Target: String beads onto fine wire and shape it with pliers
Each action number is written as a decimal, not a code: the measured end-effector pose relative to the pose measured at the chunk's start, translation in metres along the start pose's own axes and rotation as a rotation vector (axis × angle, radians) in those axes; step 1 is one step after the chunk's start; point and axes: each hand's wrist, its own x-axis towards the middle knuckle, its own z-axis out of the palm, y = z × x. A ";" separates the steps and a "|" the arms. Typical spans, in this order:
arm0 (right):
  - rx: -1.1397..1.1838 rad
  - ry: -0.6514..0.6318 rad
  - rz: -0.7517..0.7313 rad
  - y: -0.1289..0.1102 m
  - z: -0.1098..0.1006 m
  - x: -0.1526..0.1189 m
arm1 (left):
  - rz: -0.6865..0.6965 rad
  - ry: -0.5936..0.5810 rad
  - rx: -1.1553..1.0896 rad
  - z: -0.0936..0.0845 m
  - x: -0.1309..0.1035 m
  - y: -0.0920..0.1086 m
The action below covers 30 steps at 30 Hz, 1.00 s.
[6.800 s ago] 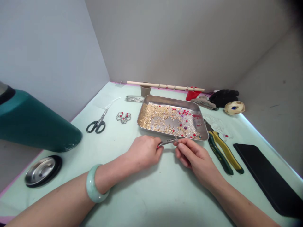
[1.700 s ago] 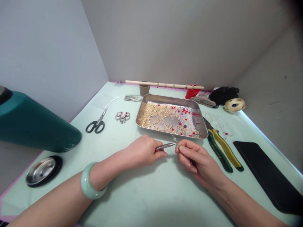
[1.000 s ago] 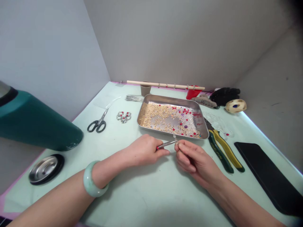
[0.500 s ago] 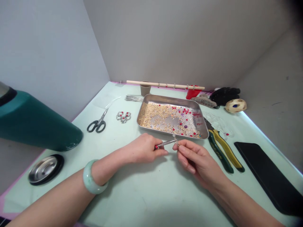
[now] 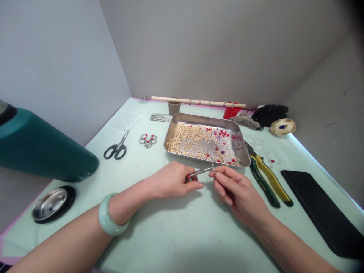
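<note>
My left hand (image 5: 178, 179) is closed around slim long-nosed pliers (image 5: 201, 171), their metal jaws pointing right and their dark handle mostly inside the palm. At the tip of the jaws is a small beaded wire piece (image 5: 214, 167), which my right hand (image 5: 234, 189) pinches between thumb and forefinger. Its details are too small to make out. Just beyond both hands lies a metal tray (image 5: 167, 149) with gold beads (image 5: 182, 133) on the left and clear, red and purple beads on the right.
Left are scissors (image 5: 119, 150), a beaded wire ornament (image 5: 148, 140), a teal bottle (image 5: 48, 146) and a steel lid (image 5: 52, 204). Right lie green-and-yellow pliers (image 5: 264, 182) and a black slab (image 5: 321, 212). Behind, a wooden stick (image 5: 170, 100) rests across a brown cup (image 5: 174, 109) and a red cup (image 5: 231, 112).
The beaded piece and the jaw tip have shifted slightly right, and the piece has turned a little. Both hands keep their grip.
</note>
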 end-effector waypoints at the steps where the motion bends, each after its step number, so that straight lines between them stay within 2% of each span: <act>1: -0.008 -0.001 0.001 0.000 0.000 0.000 | 0.001 0.002 0.004 0.000 0.000 0.000; 11: -0.019 0.007 -0.025 0.004 0.002 0.000 | -0.049 0.004 0.063 0.004 0.002 0.000; 16: 0.133 -0.063 0.011 0.003 0.001 0.000 | -0.045 0.005 0.075 0.006 0.002 0.000; 22: 0.325 -0.105 0.071 0.006 0.002 0.002 | -0.072 0.105 0.264 0.015 0.004 -0.004; 25: 0.264 -0.051 0.058 0.006 0.005 0.002 | -0.080 0.120 0.283 0.014 0.005 -0.004; 30: 0.008 0.062 -0.029 0.008 0.006 0.000 | -0.063 0.063 0.184 0.008 0.002 0.000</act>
